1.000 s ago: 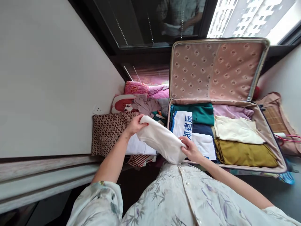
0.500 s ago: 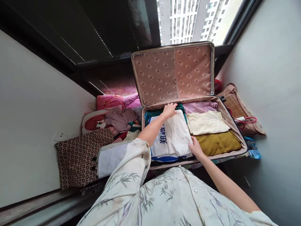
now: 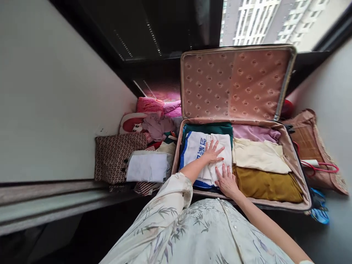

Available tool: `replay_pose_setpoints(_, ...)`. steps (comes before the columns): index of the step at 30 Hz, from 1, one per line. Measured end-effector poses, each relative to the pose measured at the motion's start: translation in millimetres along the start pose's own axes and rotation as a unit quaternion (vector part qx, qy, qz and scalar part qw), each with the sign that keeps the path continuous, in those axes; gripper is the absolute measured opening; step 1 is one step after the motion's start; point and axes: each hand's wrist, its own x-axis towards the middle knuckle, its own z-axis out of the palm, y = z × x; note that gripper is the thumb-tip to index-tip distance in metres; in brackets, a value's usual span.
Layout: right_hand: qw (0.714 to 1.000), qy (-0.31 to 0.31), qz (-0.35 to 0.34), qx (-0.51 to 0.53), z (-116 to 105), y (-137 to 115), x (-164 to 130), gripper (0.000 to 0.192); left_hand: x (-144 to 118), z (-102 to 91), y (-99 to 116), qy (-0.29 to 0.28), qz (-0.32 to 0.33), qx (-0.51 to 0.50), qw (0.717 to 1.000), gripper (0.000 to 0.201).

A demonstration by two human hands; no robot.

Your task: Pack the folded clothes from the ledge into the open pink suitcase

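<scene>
Head view. Suitcase (image 3: 286,154), open, lid propped upright against window, patterned pink lining. Inside, left stack: folded white garment (image 3: 222,146) on top, lying over white shirt with blue lettering (image 3: 194,146), green garment (image 3: 209,128) beneath at far edge. Left hand (image 3: 211,153): fingers spread, palm flat on folded white garment, pressing, nothing grasped. Right hand (image 3: 227,180): fingers extended, flat on near edge of same garment, nothing grasped. Inside, right stack: lilac garment (image 3: 255,132) at far end, cream garment (image 3: 258,156) in middle, mustard garment (image 3: 268,185) nearest. Beside suitcase, left: folded white cloth (image 3: 147,167), brown patterned cushion (image 3: 115,156), pink bedding (image 3: 151,104), loose clothes. Beside suitcase, right: woven brown bag (image 3: 308,139), blue slipper (image 3: 319,212).
</scene>
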Motion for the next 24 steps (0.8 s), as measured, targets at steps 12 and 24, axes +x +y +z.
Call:
replay_pose_setpoints(12,0.979,0.147,-0.143,-0.003,-44,-19,22,0.032,-244,-84.0,-138,0.315,-0.316,-0.061,0.893,0.029)
replay_pose_setpoints(24,0.918,-0.044,-0.394,-0.032,-90,-276,108,0.054,-407,-58.9,-220,0.221,-0.396,-0.044,0.89,0.063)
